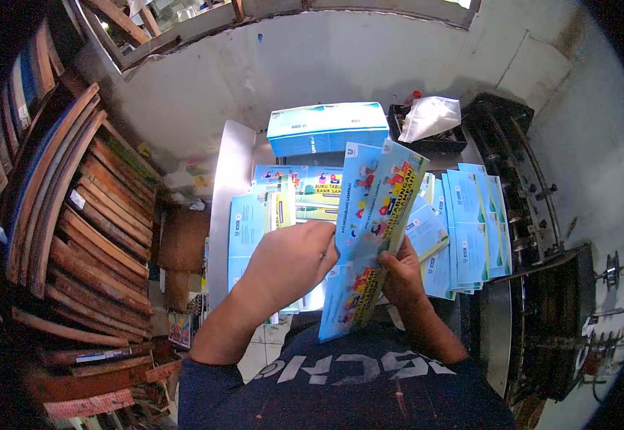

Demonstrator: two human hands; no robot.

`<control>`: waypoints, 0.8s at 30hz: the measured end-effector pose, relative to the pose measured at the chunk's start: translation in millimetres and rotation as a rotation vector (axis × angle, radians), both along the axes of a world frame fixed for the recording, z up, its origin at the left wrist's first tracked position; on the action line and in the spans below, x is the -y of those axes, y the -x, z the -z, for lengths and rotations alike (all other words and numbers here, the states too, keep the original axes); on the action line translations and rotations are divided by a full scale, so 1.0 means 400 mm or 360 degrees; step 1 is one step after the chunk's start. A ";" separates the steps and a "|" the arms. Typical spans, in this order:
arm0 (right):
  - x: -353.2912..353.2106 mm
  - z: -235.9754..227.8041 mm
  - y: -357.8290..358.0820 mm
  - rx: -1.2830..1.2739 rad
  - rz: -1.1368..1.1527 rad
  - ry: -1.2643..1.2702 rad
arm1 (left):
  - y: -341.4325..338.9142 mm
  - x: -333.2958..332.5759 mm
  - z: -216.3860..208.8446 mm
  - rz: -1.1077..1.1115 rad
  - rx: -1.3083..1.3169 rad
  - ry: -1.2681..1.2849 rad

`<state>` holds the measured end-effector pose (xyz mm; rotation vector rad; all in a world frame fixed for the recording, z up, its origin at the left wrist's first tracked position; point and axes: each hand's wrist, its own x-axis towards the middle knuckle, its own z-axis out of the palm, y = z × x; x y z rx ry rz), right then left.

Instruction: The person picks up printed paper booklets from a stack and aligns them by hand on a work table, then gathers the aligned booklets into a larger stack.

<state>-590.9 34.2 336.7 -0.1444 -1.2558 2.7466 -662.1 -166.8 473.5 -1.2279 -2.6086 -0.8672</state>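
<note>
A long printed card sheet [369, 215], blue with a yellow-green side and colourful cartoon figures, stands tilted in front of my chest. My right hand [404, 276] grips its right edge, thumb on the printed face. At the opposite edge, my left hand [298, 254] is closed with its knuckles against the sheet; its fingertips are hidden, so what they pinch does not show. Beneath the hands, similar printed sheets [247, 222] lie on the left of the table. More blue sheets [469, 229] are fanned out in an overlapping pile on the right.
A thick, neat stack of blue printed sheets [326, 125] stands at the back. Beside it, a black tray [426, 143] holds a white wrapped bundle [430, 118]. Dark machinery [548, 315] flanks the right. Wood-framed panels [97, 229] crowd a rack on the left.
</note>
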 end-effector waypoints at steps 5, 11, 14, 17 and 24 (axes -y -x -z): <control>-0.012 -0.003 -0.006 -0.0053 -0.0071 0.0069 | 0.015 0.015 -0.005 0.0061 -0.0129 0.0167; -0.022 0.006 -0.008 -0.0118 -0.0142 0.0108 | 0.042 0.011 0.005 0.0186 -0.0654 0.0021; -0.015 0.028 -0.003 -0.0168 -0.0140 0.0074 | 0.045 -0.003 0.039 0.0223 -0.0679 -0.0178; -0.015 0.025 -0.003 -0.0184 -0.0145 0.0071 | 0.027 -0.030 0.093 0.0163 -0.0552 -0.0468; -0.010 -0.006 -0.007 -0.0183 -0.0151 0.0151 | -0.045 -0.054 0.093 -0.0109 0.0331 -0.0966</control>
